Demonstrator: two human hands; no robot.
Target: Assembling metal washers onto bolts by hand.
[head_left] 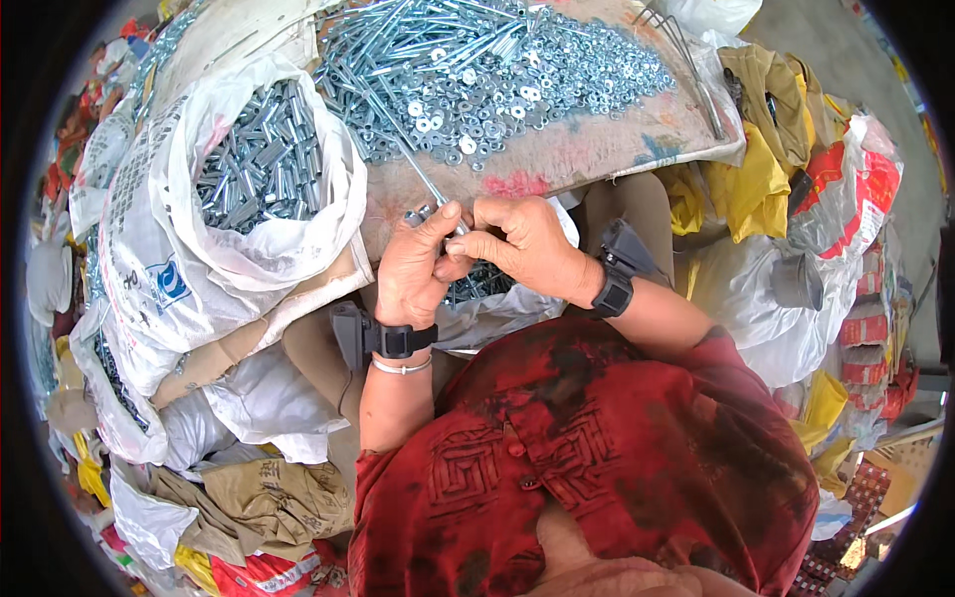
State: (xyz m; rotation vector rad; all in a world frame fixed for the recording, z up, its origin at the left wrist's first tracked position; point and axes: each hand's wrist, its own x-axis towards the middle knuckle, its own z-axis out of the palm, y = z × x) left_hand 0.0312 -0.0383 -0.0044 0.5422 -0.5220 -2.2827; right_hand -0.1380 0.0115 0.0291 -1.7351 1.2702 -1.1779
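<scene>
A long, thin metal rod (426, 179) slants down from the heap into my hands. My left hand (410, 267) is closed, its thumb and fingers gripping the rod near its lower end. Small shiny metal pieces (417, 214) poke out beside that thumb; their exact kind is hard to make out. My right hand (522, 247) is closed too, with thumb and forefinger pinched at the rod's lower end against my left fingers. Whatever sits in that pinch is hidden. Under my hands, a white bag (497, 316) holds dark metal parts, partly covered by my wrists.
Rods and washers (497, 85) lie heaped on a stained board (587, 154) ahead. On the left stands a white woven sack (343, 194) full of metal sleeves (261, 159). Bent wires (696, 75) rest at the board's right edge. Yellow and clear bags (756, 199) crowd the right.
</scene>
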